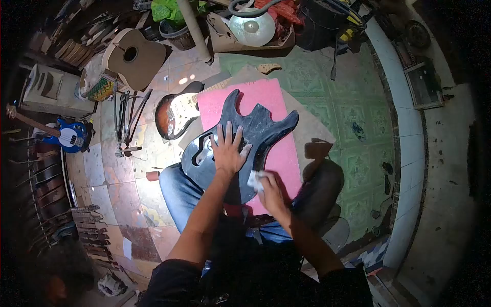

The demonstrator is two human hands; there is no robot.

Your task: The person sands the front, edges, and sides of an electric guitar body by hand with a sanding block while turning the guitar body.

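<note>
A black electric guitar body (202, 171) lies tilted across my lap, its two horns pointing away from me, over a pink board (281, 158). Flat on its face rests my left hand (228, 148), fingers spread, next to the cut-out cavities. My right hand (271, 192) closes around a small white piece of cloth or paper (254, 180) at the body's right edge. Which of the two it is, I cannot tell. Just beyond the board's left side is a sunburst electric guitar (166, 116) with a white pickguard.
An unfinished acoustic guitar body (140, 64) leans at the back left near a folded metal stand (128, 120). A blue bass guitar (71, 135) is at far left. A cardboard box (225, 43) and a black bucket (317, 25) stand at the back. A headstock-shaped wooden piece (268, 68) lies beyond the board.
</note>
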